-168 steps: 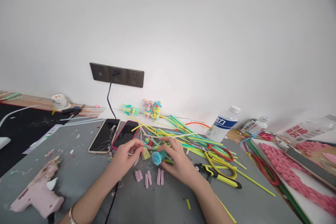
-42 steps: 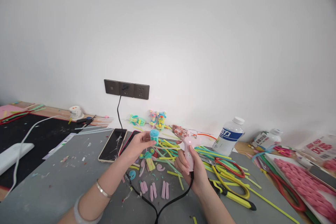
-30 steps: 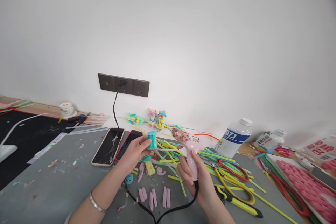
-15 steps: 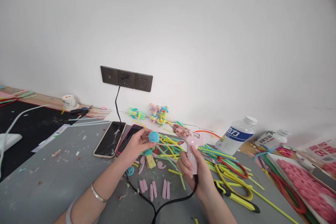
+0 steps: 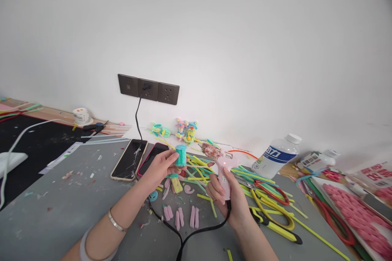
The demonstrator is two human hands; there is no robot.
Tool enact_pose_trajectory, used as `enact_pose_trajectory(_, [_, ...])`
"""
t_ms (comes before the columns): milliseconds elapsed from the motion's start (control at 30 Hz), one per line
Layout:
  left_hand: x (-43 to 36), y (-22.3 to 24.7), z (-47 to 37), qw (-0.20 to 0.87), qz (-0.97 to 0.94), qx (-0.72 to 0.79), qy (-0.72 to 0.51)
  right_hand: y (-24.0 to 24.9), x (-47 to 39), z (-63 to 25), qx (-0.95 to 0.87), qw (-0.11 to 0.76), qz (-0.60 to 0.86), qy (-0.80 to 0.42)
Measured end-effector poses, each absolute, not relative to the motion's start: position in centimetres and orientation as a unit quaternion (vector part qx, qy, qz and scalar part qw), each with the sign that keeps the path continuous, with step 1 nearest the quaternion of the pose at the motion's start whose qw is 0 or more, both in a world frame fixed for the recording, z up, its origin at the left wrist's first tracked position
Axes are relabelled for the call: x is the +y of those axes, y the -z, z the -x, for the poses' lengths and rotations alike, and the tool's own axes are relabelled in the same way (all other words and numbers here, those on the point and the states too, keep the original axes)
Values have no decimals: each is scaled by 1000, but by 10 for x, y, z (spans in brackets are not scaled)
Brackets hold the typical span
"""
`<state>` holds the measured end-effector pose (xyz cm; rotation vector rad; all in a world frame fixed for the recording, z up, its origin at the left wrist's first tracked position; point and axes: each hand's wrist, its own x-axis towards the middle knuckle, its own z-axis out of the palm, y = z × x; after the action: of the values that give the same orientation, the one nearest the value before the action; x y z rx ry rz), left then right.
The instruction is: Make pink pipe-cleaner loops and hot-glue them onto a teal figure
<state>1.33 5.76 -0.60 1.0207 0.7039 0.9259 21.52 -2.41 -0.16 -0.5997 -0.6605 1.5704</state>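
Between the thumb and fingers of my left hand (image 5: 162, 167) is a small teal cylinder (image 5: 180, 157) with a light blue top, held upright. My right hand (image 5: 228, 195) grips a pale pink hot glue gun (image 5: 225, 171), whose crusted nozzle (image 5: 210, 151) points left toward the cylinder without touching it. Below my left hand lie a yellow-green fuzzy piece (image 5: 176, 184), a pink curl (image 5: 188, 189) and a blue spiral (image 5: 153, 195). Several short pink pieces (image 5: 194, 217) rest in pairs closer to me.
Yellow and green pipe cleaners (image 5: 199, 167) are heaped behind my hands. Two phones (image 5: 130, 160) lie left. Scissors (image 5: 272, 193), a yellow cutter (image 5: 281, 230) and a bottle (image 5: 277, 157) stand or lie right. Small fuzzy figures (image 5: 190, 131) are by the wall. A black cable (image 5: 205, 234) loops in front.
My left hand has tipped the cylinder, so its teal side now faces me instead of its blue spiral end. The glue gun has stayed nearly in place.
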Motion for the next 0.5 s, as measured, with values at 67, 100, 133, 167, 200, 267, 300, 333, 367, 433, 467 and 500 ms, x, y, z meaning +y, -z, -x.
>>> enact_pose_trajectory(67, [58, 7, -14, 711, -462, 323, -420, 2, -24, -215, -290, 616, 264, -683])
enact_pose_trajectory(100, [59, 7, -14, 709, -461, 328, -421, 2, -24, -215, -290, 614, 265, -685])
enact_pose_trajectory(133, [59, 6, -14, 708, -459, 333, -421, 2, -24, -215, -290, 612, 264, -686])
enact_pose_trajectory(167, [58, 6, -14, 709, -455, 337, -421, 3, -25, -215, -291, 611, 264, -688])
enact_pose_trajectory(200, [58, 5, -14, 712, -450, 337, -420, 3, -25, -215, -293, 609, 263, -689])
enact_pose_trajectory(267, [57, 3, -14, 719, -442, 334, -421, 3, -25, -215, -298, 605, 262, -690])
enact_pose_trajectory(300, [57, 3, -14, 719, -441, 335, -420, 2, -25, -214, -300, 604, 262, -691])
enact_pose_trajectory(333, [57, 4, -14, 714, -444, 338, -422, 2, -25, -214, -301, 603, 261, -691])
enact_pose_trajectory(367, [58, 6, -13, 702, -452, 343, -429, 1, -25, -213, -302, 602, 261, -692])
enact_pose_trajectory(433, [59, 10, -12, 657, -493, 353, -448, -1, -25, -213, -301, 602, 261, -692])
enact_pose_trajectory(467, [61, 13, -12, 618, -523, 356, -467, -1, -25, -213, -300, 603, 260, -692])
enact_pose_trajectory(500, [62, 15, -11, 581, -566, 352, -467, -1, -25, -213, -298, 604, 260, -692])
